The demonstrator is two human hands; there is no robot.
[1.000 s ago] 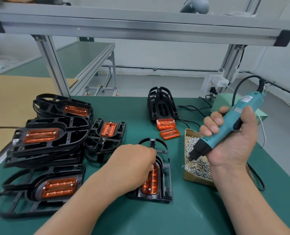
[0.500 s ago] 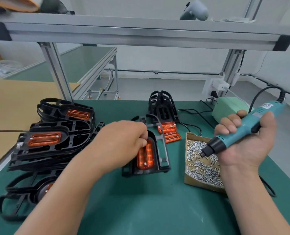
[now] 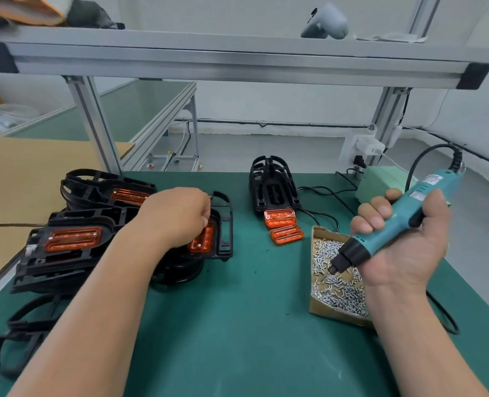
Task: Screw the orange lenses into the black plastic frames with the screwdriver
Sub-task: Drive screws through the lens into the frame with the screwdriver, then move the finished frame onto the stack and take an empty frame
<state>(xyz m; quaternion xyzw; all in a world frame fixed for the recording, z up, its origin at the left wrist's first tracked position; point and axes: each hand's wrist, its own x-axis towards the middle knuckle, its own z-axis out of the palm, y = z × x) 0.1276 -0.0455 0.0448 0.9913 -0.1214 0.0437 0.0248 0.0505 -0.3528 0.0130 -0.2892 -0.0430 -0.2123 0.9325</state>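
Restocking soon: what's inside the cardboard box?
Loose silver screws fill the cardboard box; the tip of the screwdriver pokes among them. The right hand hides its right edge.

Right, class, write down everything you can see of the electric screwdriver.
The screwdriver is a slim teal plastic tool with a black nose, a thin metal bit and a printed label near its back end, where a black cable leaves it. The right hand grips its middle, fingers curled round it. It slants down to the left, its bit tip at the loose screws in the cardboard box on the green table.
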